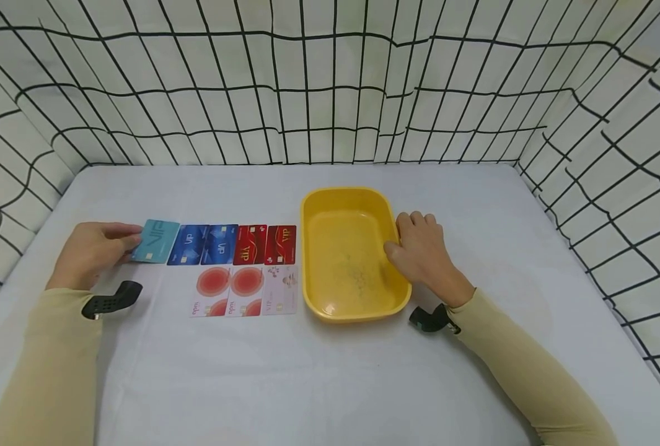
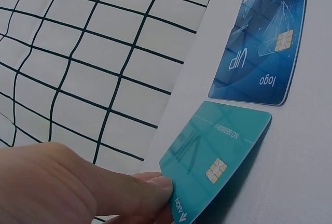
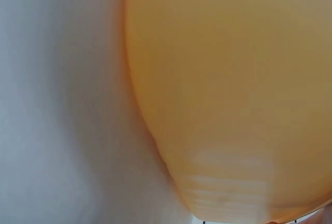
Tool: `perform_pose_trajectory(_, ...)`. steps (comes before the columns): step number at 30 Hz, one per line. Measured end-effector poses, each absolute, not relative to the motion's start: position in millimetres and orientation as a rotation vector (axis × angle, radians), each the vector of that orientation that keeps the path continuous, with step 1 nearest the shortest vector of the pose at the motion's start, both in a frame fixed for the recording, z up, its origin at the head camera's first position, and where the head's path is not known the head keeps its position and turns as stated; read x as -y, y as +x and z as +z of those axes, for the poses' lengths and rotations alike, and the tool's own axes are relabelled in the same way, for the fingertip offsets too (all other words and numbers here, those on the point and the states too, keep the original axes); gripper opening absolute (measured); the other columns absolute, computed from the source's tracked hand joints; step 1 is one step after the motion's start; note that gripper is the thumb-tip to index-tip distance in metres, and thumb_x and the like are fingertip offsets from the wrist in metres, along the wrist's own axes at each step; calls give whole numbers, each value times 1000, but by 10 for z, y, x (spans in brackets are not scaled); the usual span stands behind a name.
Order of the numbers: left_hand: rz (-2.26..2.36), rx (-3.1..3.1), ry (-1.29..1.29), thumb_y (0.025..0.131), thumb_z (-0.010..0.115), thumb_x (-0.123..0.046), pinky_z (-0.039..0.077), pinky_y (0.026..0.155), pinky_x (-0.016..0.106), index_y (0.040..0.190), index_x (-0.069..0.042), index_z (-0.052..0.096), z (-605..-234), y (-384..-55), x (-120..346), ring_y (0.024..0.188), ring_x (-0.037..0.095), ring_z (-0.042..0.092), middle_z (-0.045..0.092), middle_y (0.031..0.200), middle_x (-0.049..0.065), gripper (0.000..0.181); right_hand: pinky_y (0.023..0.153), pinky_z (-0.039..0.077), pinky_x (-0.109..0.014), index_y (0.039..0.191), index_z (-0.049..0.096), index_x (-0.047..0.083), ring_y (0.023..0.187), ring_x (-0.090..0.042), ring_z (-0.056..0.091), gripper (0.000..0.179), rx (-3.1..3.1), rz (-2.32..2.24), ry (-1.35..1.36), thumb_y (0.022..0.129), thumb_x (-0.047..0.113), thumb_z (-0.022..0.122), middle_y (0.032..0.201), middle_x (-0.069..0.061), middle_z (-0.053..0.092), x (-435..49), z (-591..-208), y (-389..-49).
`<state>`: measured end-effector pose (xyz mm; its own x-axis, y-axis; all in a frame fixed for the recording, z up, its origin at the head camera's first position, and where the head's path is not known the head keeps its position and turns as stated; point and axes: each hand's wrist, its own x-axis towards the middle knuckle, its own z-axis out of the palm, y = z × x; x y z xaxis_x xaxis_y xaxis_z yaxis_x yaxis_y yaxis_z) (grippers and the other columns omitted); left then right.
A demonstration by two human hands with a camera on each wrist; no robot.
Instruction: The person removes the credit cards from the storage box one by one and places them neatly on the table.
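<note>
A teal VIP card (image 1: 157, 240) is pinched at its left edge between the thumb and fingers of my left hand (image 1: 92, 253). In the left wrist view the teal card (image 2: 215, 143) tilts, one edge raised over its shadow, beside a blue card (image 2: 262, 53). My right hand (image 1: 421, 253) grips the right rim of a yellow plastic basin (image 1: 346, 248), its thumb over the inner side. The right wrist view is mostly filled by the basin's outer wall (image 3: 228, 89); the fingers there are almost wholly hidden.
Right of the teal card, two blue cards (image 1: 220, 244) and two red cards (image 1: 281, 244) continue the row. Below lie two cards with red circles (image 1: 246, 282) and a pale pink card (image 1: 280, 291). Black wire grid panels (image 1: 307, 90) border the white tabletop (image 1: 330, 384).
</note>
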<state>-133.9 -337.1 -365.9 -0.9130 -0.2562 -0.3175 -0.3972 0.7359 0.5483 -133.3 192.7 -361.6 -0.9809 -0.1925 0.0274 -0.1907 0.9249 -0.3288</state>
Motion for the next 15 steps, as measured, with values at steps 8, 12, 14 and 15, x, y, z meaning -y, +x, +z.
perform_pose_trajectory(8,920,-2712,-508,106,49,-41,49,73,24,147,5,51,-3664,-1332,3378,89,13,62,54,140,30,61,70,34,-32,106,51,1,78,-28,45,28,-2904,-742,-204,91,25,51,88,-12,49,-1963,-3634,-1388)
perform_pose_trajectory(12,935,-2693,-549,105,44,-54,43,83,36,152,5,44,-3690,-1272,3363,105,31,60,53,139,29,75,64,37,-30,113,49,1,75,-26,47,35,-2849,-867,-158,95,31,52,88,-11,47,-2045,-3616,-1436)
perform_pose_trajectory(14,950,-2708,-537,104,41,-57,43,83,37,153,3,43,-3709,-1228,3367,108,33,58,54,139,29,78,66,38,-32,116,50,2,79,-27,47,39,-2843,-907,-153,97,36,50,92,-13,48,-2114,-3586,-1471)
perform_pose_trajectory(15,955,-2726,-520,104,41,-58,43,83,38,154,2,43,-3712,-1206,3372,109,34,58,54,139,29,78,69,40,-34,118,50,2,83,-28,48,41,-2844,-927,-149,99,38,49,97,-14,50,-2160,-3567,-1492)
